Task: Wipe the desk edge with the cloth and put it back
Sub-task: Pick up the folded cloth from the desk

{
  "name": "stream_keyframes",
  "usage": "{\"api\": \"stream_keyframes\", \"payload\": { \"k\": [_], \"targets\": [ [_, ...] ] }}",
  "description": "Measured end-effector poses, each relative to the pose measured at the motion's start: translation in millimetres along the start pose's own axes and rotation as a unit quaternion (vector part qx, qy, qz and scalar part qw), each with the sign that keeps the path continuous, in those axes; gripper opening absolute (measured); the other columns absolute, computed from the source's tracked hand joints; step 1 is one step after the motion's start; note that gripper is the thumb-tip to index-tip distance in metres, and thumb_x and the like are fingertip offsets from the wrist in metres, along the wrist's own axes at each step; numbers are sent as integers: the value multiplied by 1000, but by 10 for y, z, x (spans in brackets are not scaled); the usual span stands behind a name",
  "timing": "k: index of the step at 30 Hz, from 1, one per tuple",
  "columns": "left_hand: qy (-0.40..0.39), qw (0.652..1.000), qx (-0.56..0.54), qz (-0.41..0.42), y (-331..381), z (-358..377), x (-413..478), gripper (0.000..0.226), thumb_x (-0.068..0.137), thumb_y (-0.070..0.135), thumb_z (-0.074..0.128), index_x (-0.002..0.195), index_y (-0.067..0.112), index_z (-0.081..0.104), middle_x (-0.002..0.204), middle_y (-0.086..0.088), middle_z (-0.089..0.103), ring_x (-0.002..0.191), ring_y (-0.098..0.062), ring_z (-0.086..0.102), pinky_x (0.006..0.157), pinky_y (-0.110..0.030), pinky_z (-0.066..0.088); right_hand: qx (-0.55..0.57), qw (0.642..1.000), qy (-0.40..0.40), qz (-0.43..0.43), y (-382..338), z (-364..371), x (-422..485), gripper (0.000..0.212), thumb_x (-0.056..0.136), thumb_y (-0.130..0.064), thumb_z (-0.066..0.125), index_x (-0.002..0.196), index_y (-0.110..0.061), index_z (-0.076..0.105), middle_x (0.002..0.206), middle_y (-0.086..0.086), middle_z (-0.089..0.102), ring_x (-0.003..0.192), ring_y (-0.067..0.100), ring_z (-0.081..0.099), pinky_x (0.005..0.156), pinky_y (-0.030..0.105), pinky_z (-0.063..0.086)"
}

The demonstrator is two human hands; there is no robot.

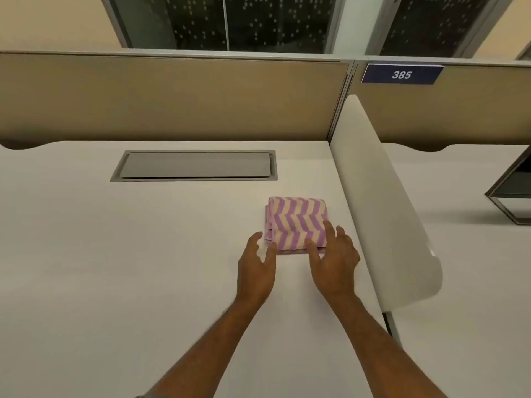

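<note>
Both our hands, left point(256, 270) and right point(334, 254), spread open at the folded cloth point(297, 222) near the desk point(143, 254)'s right edge, gripping nothing; whether wiping is done, we cannot tell.

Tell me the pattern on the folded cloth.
Purple and cream zigzag stripes on the cloth, seen in the head view.

Right hand point(334, 255) covers the folded purple-and-cream zigzag cloth's point(296, 219) five-o'clock corner; both forearms run off at six o'clock.
</note>
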State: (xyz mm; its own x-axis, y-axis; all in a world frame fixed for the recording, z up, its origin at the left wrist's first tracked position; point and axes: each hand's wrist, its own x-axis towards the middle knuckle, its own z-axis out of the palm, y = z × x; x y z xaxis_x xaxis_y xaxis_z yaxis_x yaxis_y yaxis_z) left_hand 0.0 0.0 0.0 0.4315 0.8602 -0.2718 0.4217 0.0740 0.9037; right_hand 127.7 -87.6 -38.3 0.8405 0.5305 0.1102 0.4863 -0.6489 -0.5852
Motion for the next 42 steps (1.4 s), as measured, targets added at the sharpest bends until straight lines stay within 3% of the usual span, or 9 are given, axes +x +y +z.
{"api": "stream_keyframes", "payload": {
  "k": [7,11,14,17,23,30,34,39,42],
  "targets": [
    [0,994,-64,-85,44,180,352,56,100,35,62,149,17,42,148,-8,55,127,-24,60,88,-28,54,65,996,-16,66,-33,109,263,65,93,-39,68,146,-12,43,138,15,58,126,35,53,106,52,40],
    [-3,990,-93,-106,48,203,454,56,99,32,65,147,15,44,143,-9,58,122,-24,63,93,-34,57,120,988,-21,96,-79,119,360,67,91,-33,72,147,-13,41,135,15,59,123,34,57,104,51,49],
    [-9,988,-114,-106,41,207,484,45,99,29,65,139,13,51,133,-8,63,112,-21,65,83,-27,58,267,947,-30,179,-150,47,421,64,90,-22,75,145,-15,43,132,11,59,115,25,63,88,38,60],
    [-3,985,-138,-106,13,197,459,34,98,26,66,129,14,57,125,-6,67,109,-20,66,75,-20,55,368,896,-43,243,-251,-73,421,53,88,-16,77,136,-13,54,124,8,64,107,20,65,76,25,58],
    [-24,963,-209,-166,36,87,285,47,92,34,74,131,12,60,123,-6,70,109,-23,68,84,-31,58,499,815,-66,286,-299,-312,206,41,85,-10,77,124,-13,64,116,10,71,107,27,70,85,41,62],
    [-107,911,-298,-263,89,-26,-129,51,78,55,79,110,16,70,107,-13,78,105,-33,72,98,-51,59,597,731,-115,309,-274,-632,-276,37,87,-3,71,123,-8,64,109,10,71,99,26,70,67,33,61],
    [-128,908,-303,-260,41,-142,-492,59,65,52,83,110,15,72,105,-12,80,106,-34,72,93,-50,61,587,739,-141,300,-150,-847,-615,37,87,-5,72,122,-12,63,113,10,72,104,28,70,70,34,62],
    [-134,929,-259,-228,-40,-293,-1019,45,84,30,81,121,8,70,105,-12,80,95,-29,75,67,-37,63,536,778,-181,274,64,-1117,-1140,49,84,-8,75,130,-14,58,116,10,70,102,27,71,71,34,63],
    [-121,941,-230,-216,-104,-338,-1331,43,83,24,81,122,8,70,108,-15,80,95,-31,74,88,-48,61,502,802,-198,256,130,-1216,-1471,65,73,-17,81,132,-18,54,116,8,69,103,24,71,70,30,62]
  ]
}}
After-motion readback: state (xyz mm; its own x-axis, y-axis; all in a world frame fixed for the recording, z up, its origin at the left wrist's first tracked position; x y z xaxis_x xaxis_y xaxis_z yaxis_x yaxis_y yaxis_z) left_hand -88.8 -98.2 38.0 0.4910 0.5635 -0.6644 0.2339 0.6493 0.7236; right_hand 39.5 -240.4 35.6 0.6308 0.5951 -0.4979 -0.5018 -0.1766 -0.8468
